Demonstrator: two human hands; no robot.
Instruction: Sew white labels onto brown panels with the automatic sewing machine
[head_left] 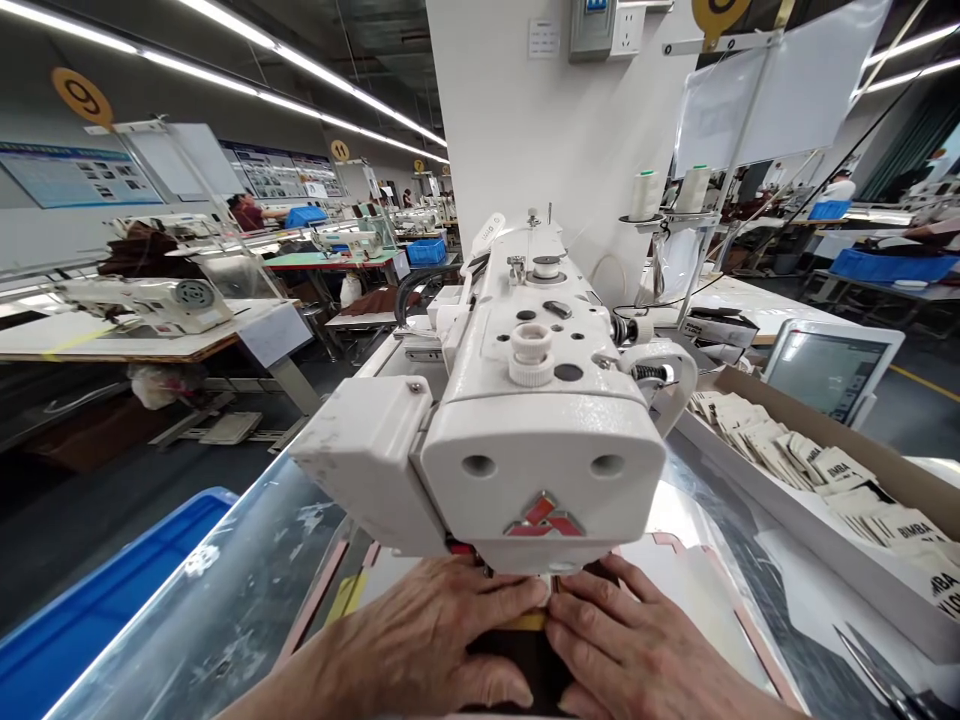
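Observation:
Both my hands are under the front of a white sewing machine with a red three-diamond badge. My left hand lies flat, fingers stretched to the right and thumb apart, pressing on a dark brown piece of fabric. From the other side my right hand rests on the same piece, fingers spread and pointing away from me. Between the fingertips shows a yellow strip. The machine head hides the needle area and the far part of the fabric.
At right stands a long cardboard box of printed cloth labels. Metal scissors or tweezers lie near it, before a tablet-like screen. A blue bin is at lower left. Thread cones stand behind the machine.

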